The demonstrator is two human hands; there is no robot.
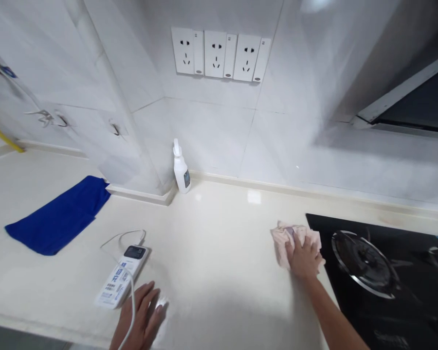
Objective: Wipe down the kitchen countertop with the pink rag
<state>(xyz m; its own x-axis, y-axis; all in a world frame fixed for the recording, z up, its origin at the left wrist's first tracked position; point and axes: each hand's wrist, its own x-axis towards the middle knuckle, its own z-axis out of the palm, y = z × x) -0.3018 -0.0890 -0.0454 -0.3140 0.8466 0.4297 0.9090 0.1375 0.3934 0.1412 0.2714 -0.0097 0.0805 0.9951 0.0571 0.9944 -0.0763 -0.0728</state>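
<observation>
A crumpled pale pink cloth [282, 237] lies under my right hand [304, 255], whose fingers press it onto the cream countertop [219, 243] beside the stove's left edge. My left hand [141, 311] rests on the counter near its front edge, fingers stretched out and holding nothing. Just beyond and left of that hand lies a white power bank [122, 279] with a small dark display. A white cable [133, 296] loops from its far end and runs down across the back of my left hand.
A black gas stove [365, 311] with a round burner sits at the right. A white spray bottle [182, 170] stands in the wall corner. A blue cloth [62, 214] lies at the left. Wall sockets [215, 53] are above; a dark range hood [416, 97] juts out upper right.
</observation>
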